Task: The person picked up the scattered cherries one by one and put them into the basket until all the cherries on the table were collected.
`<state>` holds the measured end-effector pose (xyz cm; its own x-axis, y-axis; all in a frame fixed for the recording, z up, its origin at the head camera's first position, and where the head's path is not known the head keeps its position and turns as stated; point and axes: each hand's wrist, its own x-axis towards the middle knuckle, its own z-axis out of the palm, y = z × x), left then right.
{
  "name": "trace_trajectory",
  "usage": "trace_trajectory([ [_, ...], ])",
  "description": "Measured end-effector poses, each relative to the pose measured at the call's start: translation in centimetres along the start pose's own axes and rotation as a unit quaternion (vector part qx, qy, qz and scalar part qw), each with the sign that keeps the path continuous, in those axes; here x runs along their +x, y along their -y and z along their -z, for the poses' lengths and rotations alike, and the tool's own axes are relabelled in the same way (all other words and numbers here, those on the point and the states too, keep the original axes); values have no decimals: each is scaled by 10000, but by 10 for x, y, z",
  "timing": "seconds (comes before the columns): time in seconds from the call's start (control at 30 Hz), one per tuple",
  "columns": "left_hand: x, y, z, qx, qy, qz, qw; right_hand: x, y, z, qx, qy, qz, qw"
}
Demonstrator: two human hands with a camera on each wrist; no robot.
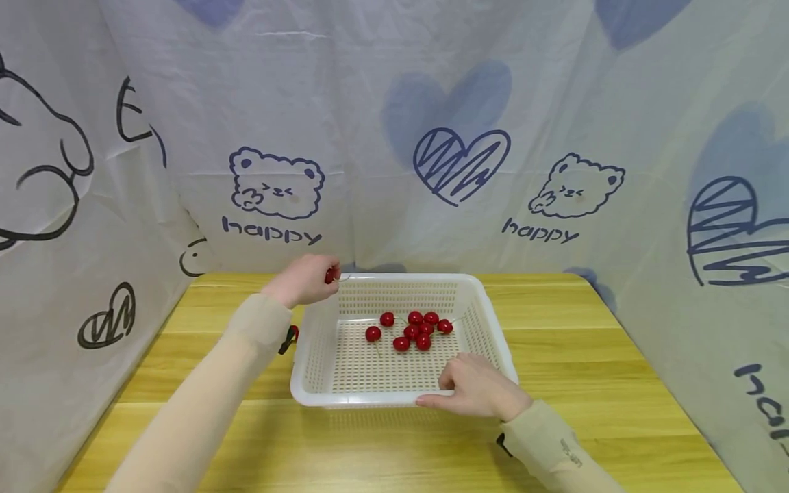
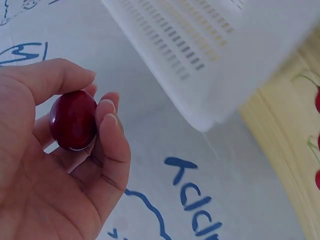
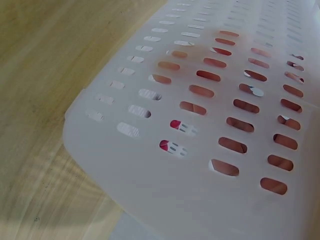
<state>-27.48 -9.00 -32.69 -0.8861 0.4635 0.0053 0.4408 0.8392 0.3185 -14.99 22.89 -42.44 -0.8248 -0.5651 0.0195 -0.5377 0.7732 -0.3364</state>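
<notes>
My left hand (image 1: pixel 306 279) pinches a dark red cherry (image 2: pixel 73 120) between thumb and fingers, over the back left corner of a white slotted plastic basket (image 1: pixel 370 398). A thin stem pokes out from that cherry in the head view. At the front right, my right hand (image 1: pixel 483 392) grips the basket's rim, with the thumb along the front edge and the fingers inside. Through the slots of the basket wall (image 3: pixel 150 185) the right wrist view shows parts of those fingers. Several red cherries (image 1: pixel 411 332) lie on the basket floor, some with stems.
Several more cherries (image 2: pixel 318 141) with green stems lie on the wooden table (image 1: pixel 555 356) outside the basket, cut off by the left wrist view's edge. White cloth (image 1: pixel 370 226) with blue drawings hangs behind and at both sides.
</notes>
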Motion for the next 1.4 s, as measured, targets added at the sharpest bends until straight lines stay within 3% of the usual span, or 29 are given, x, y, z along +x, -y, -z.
trace_trajectory([
  [0.2,9,-14,-6,10,-51,-314,9995,0,0,0,-67,-14,26,10000],
  [0.5,22,-30,-21,31,169,-410,9990,0,-1,-1,-103,-9,45,9999],
  [1.03,35,-51,-44,-41,413,-314,9986,1,-3,-1,-88,7,21,10000],
  [1.4,41,-54,-59,5,529,-304,9981,0,-2,0,-42,42,-11,10000],
])
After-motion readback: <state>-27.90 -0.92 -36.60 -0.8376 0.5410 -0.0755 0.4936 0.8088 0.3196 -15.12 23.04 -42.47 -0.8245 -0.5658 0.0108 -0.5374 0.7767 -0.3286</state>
